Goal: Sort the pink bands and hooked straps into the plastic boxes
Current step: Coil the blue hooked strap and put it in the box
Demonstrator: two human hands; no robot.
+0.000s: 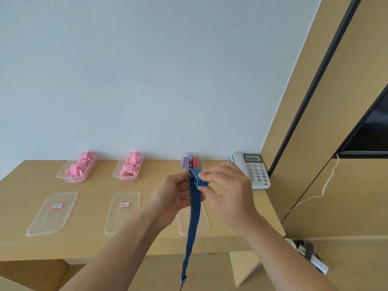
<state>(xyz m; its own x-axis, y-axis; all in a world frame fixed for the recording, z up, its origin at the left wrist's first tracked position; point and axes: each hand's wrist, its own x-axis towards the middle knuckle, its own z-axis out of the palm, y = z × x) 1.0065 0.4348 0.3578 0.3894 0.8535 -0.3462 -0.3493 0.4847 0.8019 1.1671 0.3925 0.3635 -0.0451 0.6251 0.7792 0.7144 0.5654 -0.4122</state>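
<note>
Currently, the blue striped strap (pixel 194 206) hangs limp over the table (pixel 98 185); fingers of left hand (pixel 174 196) and right hand (pixel 226 190) pinch its folded top; judged light, soft, stretchy; grip near the fold.

Our forearms reach forward; left hand (pixel 174 196) and right hand (pixel 228 192) close together, fingertips pinching the strap (pixel 194 217).
</note>
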